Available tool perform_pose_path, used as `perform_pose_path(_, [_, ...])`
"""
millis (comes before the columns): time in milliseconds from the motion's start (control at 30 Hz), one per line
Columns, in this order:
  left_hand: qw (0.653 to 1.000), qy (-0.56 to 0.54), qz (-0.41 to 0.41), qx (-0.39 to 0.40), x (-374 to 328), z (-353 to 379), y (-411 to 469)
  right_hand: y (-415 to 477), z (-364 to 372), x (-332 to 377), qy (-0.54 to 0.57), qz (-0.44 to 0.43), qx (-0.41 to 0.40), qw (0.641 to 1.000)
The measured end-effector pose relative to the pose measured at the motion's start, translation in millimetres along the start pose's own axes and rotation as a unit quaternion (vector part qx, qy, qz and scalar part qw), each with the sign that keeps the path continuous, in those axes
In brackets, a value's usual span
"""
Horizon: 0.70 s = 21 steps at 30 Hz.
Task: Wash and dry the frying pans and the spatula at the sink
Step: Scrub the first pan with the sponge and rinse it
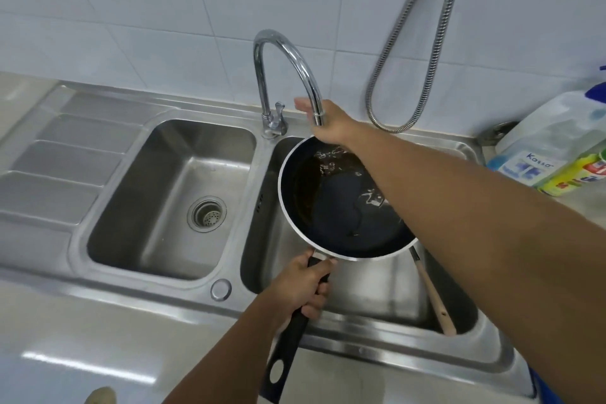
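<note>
Sink's right basin [370,289] holds a spatula [433,298]; left fingers [319,289] grip the pan handle [292,334], right fingers' [300,104] state unclear.

Only "Kassa" could be read, on a clear packet [541,154] at the far right (other print there blurred).

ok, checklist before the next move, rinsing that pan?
1. Left hand grips the pan handle: ok.
2. Frying pan held over the right basin: ok.
3. Spout tip above the pan's far rim: ok.
4. Water running: not ok, none visible.
5. Right hand holding the spout: cannot tell.
6. Spatula in the basin, clear of the left hand: ok.
</note>
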State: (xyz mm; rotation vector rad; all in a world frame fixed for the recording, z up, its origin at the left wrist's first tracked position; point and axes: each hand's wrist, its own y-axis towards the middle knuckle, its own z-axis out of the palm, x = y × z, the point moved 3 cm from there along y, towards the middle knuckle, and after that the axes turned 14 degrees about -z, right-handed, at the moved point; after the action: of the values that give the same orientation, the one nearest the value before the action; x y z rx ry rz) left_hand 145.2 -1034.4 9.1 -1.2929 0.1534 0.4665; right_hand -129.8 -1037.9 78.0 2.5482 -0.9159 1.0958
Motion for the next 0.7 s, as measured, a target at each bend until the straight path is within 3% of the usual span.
perform_pose_path(200, [1.000, 0.000, -0.004, 0.010, 2, -20, 9, 19, 12, -12, 0.204, 0.009, 0.031, 0.978])
perform_pose_path(500, [1.000, 0.005, -0.006, 0.003, 0, -26, 24, 23, 1, -18, 0.169, -0.029, 0.194, 0.966])
perform_pose_path(700, [1.000, 0.009, -0.003, 0.011, -1, -23, 22, 24, 5, -9, 0.130, -0.029, 0.214, 0.968])
